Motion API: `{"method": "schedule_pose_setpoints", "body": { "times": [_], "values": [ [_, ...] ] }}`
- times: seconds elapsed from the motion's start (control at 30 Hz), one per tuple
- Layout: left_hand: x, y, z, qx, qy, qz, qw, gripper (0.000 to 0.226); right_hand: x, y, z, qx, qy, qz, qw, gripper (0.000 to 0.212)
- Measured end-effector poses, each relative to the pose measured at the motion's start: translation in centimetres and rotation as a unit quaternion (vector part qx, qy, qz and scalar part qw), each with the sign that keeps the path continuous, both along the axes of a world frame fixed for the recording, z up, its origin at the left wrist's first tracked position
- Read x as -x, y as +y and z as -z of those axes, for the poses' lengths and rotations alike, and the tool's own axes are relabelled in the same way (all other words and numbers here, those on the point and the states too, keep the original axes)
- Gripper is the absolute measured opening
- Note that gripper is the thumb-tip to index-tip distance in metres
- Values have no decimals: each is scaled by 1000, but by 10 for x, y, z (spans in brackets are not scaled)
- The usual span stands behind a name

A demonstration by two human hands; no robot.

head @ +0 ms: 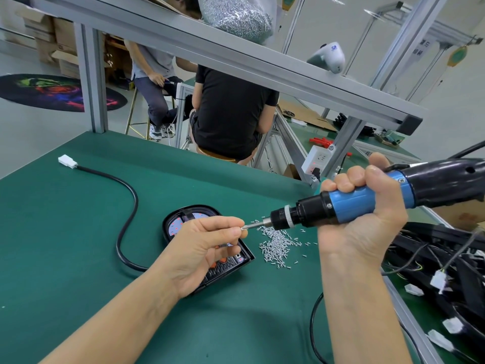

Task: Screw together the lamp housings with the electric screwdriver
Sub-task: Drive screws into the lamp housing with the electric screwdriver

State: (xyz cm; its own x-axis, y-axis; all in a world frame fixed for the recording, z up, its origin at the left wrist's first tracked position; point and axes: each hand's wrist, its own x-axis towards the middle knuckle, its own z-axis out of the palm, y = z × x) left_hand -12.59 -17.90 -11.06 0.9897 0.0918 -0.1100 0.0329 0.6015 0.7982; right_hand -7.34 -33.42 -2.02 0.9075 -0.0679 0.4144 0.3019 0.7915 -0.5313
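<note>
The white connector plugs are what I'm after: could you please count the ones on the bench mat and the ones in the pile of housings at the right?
White plug on the cable's end, on the green mat: 1
White plugs in the pile of black housings at the right: 4 visible; more may be hidden
Total: 5

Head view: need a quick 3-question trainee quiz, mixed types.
1. True or false: the right hand grips the blue-and-black electric screwdriver.
2. The left hand's fingers pinch at:
A) the white cable connector
B) the screwdriver's bit tip
C) the bag of screws
3. Fill in: the loose pile of small silver screws lies on the green ____, beside the black lamp housing.

Key: 1 true; 2 B; 3 mat.
</note>
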Motion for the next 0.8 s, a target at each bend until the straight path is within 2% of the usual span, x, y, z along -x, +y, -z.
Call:
{"method": "schedule_pose_setpoints", "body": {
  "times": [0.33, 0.67, 0.73, 0.8],
  "values": [
    [-2, -6, 1, -38, -33, -79, 996, 12, 1, 3, 3, 0, -2, 25, 1000, 18],
    [-5, -6, 4, -37, -34, -81, 995, 17, 1, 4, 7, -2, -12, 40, 999, 20],
    [-4, -5, 6, -51, -41, -75, 995, 13, 0, 4, 8, -3, -7, 37, 999, 20],
    [-2, 2, 6, -90, -54, -71, 992, 24, -1, 3, 9, -3, -4, 34, 999, 20]
  ]
}}
